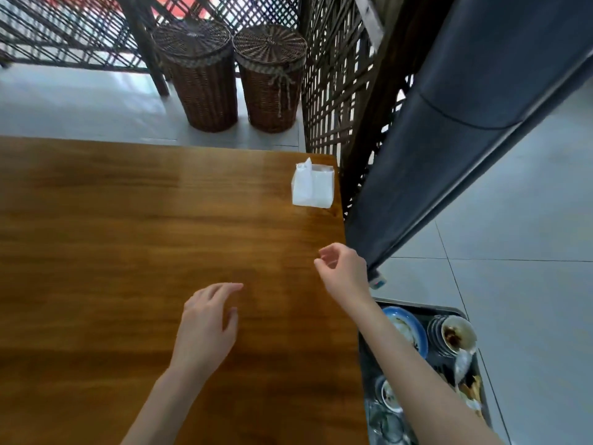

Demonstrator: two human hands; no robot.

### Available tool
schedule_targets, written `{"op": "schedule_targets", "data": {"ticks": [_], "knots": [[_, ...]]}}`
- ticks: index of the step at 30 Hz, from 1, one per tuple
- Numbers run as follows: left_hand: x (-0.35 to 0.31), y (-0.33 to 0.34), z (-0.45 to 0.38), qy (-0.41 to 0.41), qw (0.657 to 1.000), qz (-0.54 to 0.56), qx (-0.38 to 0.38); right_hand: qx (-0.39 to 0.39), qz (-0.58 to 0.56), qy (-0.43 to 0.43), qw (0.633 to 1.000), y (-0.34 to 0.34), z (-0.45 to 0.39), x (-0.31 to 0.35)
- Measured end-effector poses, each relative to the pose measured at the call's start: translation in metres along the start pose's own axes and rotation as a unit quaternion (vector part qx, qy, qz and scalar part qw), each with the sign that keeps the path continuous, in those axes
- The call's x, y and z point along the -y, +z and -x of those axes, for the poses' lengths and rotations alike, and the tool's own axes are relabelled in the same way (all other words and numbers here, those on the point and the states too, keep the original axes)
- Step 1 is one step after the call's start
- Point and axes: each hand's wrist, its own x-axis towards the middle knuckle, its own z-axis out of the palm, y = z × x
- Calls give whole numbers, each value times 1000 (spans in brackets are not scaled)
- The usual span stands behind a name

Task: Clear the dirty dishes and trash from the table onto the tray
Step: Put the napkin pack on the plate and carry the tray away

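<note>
Both hands over the table (128, 220) — left hand (205, 326) spread, right hand (343, 271) loosely curled, empty.

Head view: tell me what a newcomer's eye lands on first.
The wide wooden table fills the frame, with a white tissue pack at its far right corner. Both hands hover over it: the left hand open, the right hand loosely curled. At lower right, a tray holds dirty dishes.
</note>
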Motion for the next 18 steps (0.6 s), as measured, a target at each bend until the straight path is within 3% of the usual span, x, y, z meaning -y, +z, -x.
{"op": "schedule_targets", "data": {"ticks": [10,14,18], "knots": [[29,51,-85,29,998,-38,-29,-105,159,-82,978,35,-81,6],[36,57,-88,50,996,-52,-46,-52,212,-51,975,35,-109,11],[35,56,-89,53,996,-44,-50,-9,180,30,983,38,-127,17]]}}
